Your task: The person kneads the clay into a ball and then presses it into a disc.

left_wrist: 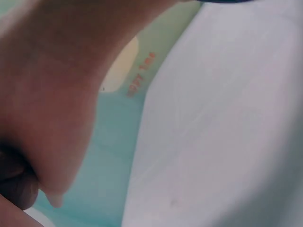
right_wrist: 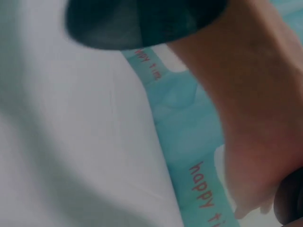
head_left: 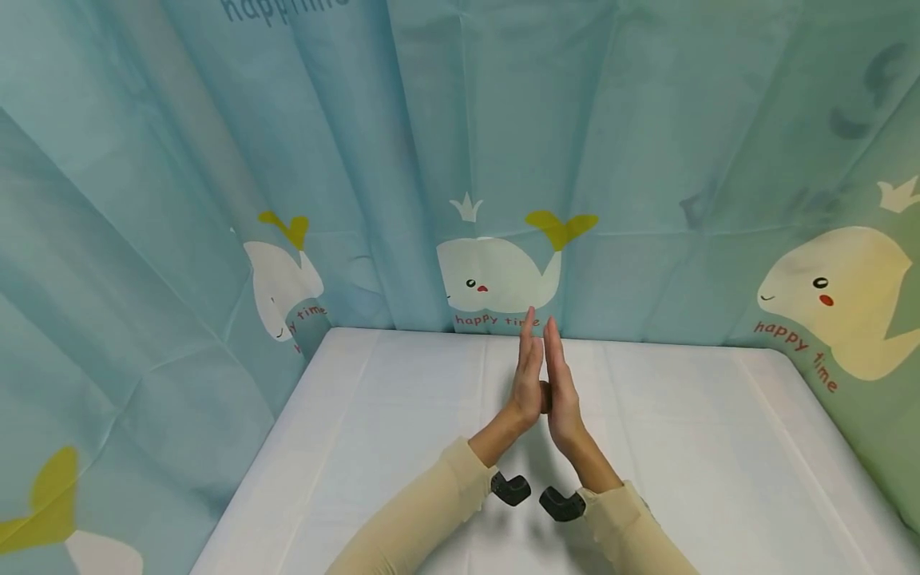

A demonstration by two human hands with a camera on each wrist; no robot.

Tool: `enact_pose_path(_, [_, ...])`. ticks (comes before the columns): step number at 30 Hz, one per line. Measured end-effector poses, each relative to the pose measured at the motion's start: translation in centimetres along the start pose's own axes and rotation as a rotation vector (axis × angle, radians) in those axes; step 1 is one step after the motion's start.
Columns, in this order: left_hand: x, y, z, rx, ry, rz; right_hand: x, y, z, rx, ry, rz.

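Note:
Between my two palms sits a small, dark brown, rounded lump (head_left: 545, 398); its exact kind cannot be told. Straight fingers pointing up and away, my left hand (head_left: 527, 387) presses it from the left. From the other side my right hand (head_left: 563, 395) presses it with its flat palm, fingers also straight. The fingertips stand slightly apart. In the left wrist view the lump (left_wrist: 21, 182) shows a crease across its surface, at the lower left edge. The right wrist view has only part of the lump (right_wrist: 289, 198), dark and blurred, beside the palm.
Below the hands spreads a white-covered table (head_left: 402, 399). Behind it and at both sides hangs a blue-green curtain (head_left: 647, 160) printed with whales and "happy time". A black wrist camera (head_left: 511, 489) sticks out from the left cuff, another black camera (head_left: 562, 505) from the right.

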State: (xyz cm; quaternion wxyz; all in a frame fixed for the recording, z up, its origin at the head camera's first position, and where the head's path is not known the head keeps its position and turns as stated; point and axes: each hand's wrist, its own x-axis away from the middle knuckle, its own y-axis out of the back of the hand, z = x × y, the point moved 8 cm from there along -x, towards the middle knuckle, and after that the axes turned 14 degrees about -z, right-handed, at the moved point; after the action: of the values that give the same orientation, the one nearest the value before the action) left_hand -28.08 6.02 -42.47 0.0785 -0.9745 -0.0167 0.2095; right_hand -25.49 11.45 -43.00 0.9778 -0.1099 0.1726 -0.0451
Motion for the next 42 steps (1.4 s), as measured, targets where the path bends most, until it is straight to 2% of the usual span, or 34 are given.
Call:
enact_pose_path(6, [0.8, -0.2, -0.3, -0.023, -0.012, 0.046, -0.6, 0.1, 0.9, -0.02, 0.015, -0.01])
enact_pose_path(10, [1.2, -0.3, -0.4, -0.021, 0.005, 0.063, -1.0, 0.3, 0.8, 0.014, 0.013, -0.003])
enact_pose_path(17, [2.1, -0.6, -0.6, -0.02, 0.046, 0.102, -1.5, 1.1, 0.5, 0.066, -0.055, -0.034])
enact_pose_path(22, [2.2, -0.5, -0.9, 0.035, 0.083, 0.08, -1.4, 1.0, -0.3, 0.042, -0.088, -0.036])
enact_pose_path(25, [1.6, -0.3, -1.2, 0.066, 0.098, 0.042, -1.2, 0.5, -0.6, 0.023, -0.066, -0.023])
enact_pose_path(29, [0.5, 0.0, -1.3, 0.09, 0.075, -0.009, -0.9, -0.2, -0.2, 0.028, -0.028, -0.005])
enact_pose_path(34, [-0.5, 0.5, -0.7, 0.034, 0.013, -0.04, -0.6, -0.4, 0.4, 0.064, -0.004, -0.007])
enact_pose_path(38, [-0.7, 1.2, 0.3, -0.044, 0.011, -0.069, -0.4, -0.7, 0.7, 0.097, -0.002, 0.008])
enact_pose_path(42, [0.0, 0.7, 0.5, -0.062, 0.011, -0.017, -0.7, -0.6, 1.1, 0.122, 0.016, 0.009])
